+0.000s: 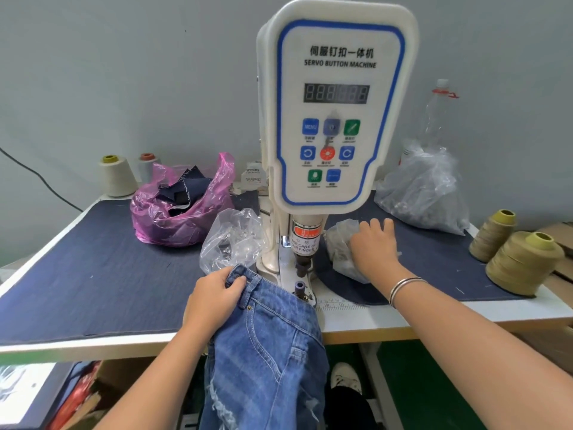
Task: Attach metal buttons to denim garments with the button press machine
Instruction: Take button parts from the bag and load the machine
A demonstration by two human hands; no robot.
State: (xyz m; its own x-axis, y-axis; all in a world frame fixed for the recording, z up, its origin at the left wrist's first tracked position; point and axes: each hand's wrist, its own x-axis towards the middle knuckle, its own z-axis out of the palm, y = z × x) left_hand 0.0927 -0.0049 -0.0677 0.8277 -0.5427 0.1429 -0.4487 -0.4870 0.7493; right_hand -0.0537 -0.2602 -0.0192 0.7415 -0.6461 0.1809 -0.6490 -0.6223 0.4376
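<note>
**Garment Held at the Die, Fastener Pickup in Progress**

The denim garment hangs over the front edge of the desk, directly before the button machine. Its waistband lies on the desk beside the lower die; its long axis runs from the waistband down past the desk front toward the floor.

Left hand: the grip is closed on the waistband, thumb on top, fingers curled under the fabric edge.

Right hand: fingers reach into a small clear bag right of the machine column. Whether the grip holds a button cannot be told; the fingertips are hidden by plastic.

Handling: denim is likely soft, limp and moderately heavy, so the hanging length should pull toward the floor. Hold at the stiff, stitched waistband close to the die. Metal buttons are probably small, hard and slippery; pinch them singly.
</note>
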